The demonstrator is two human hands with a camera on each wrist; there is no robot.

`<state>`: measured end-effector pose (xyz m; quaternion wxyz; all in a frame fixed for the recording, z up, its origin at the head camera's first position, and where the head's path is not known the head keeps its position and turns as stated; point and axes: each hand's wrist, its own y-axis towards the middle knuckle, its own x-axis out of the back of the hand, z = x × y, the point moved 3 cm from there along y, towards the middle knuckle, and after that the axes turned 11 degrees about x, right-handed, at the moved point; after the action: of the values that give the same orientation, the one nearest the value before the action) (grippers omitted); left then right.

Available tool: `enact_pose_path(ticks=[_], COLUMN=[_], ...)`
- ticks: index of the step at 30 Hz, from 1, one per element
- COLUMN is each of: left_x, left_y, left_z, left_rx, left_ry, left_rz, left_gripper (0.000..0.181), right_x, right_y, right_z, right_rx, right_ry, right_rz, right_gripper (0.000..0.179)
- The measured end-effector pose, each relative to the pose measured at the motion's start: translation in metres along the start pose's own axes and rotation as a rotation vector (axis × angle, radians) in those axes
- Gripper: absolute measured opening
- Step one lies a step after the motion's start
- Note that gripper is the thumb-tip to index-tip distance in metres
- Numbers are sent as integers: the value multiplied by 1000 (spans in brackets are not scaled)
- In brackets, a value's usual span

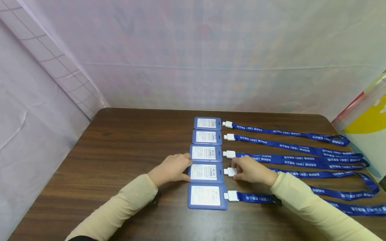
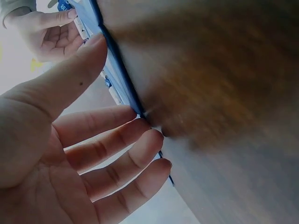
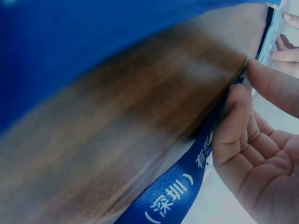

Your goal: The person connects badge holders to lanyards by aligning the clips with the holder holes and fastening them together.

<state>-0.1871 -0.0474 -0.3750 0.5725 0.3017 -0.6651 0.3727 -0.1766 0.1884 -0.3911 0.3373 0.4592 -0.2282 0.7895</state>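
Several blue ID card holders [image 1: 223,174] lie in a column on the table, white ID cards inside them. My left hand [image 1: 172,168] rests at the left edge of the second-nearest holder, thumb at its near corner and fingertips by its far corner. In the left wrist view those fingers [image 2: 117,172] are loosely extended along the blue edge. With thumb and index finger, my right hand [image 1: 252,170] pinches the white clip [image 1: 231,172] of a blue lanyard [image 3: 173,191]. This clip points at the slot end of that same holder, a small gap between them.
Each other holder has a lanyard with a white clip, such as the nearest clip [image 1: 232,196], at its right. The blue straps [image 1: 319,157] run rightward over the brown table [image 1: 120,144]. White cloth [image 1: 193,77] hangs behind; a yellow-patterned panel [image 1: 369,117] stands at right.
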Motion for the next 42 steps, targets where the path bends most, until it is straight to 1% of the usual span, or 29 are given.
enact_pose_path(ticks=[6,15,20,27,34,42], left_x=[0,-1,-1,-2,-2,-1], left_y=[0,2,2,4,5,5], left_z=[-1,-1,-1,-2,-3,-2], left_rx=[2,14,22,38,49,57], left_ry=[-2,5,4,20,-6,3], left_rz=[-14,-14,-6,7,25,35], left_gripper=[40,37,35,34,33,33], right_x=[2,2,0,-1,1,3], right_y=[0,2,3,5,4,2], right_z=[3,3,3,5,5,3], right_rx=[-5,-34,-23,54,43,25], right_ry=[0,-9,-7,-9,-5,1], right_rz=[-5,0,-6,-26,-30,-24], right_gripper=[18,17,18,17,18,18])
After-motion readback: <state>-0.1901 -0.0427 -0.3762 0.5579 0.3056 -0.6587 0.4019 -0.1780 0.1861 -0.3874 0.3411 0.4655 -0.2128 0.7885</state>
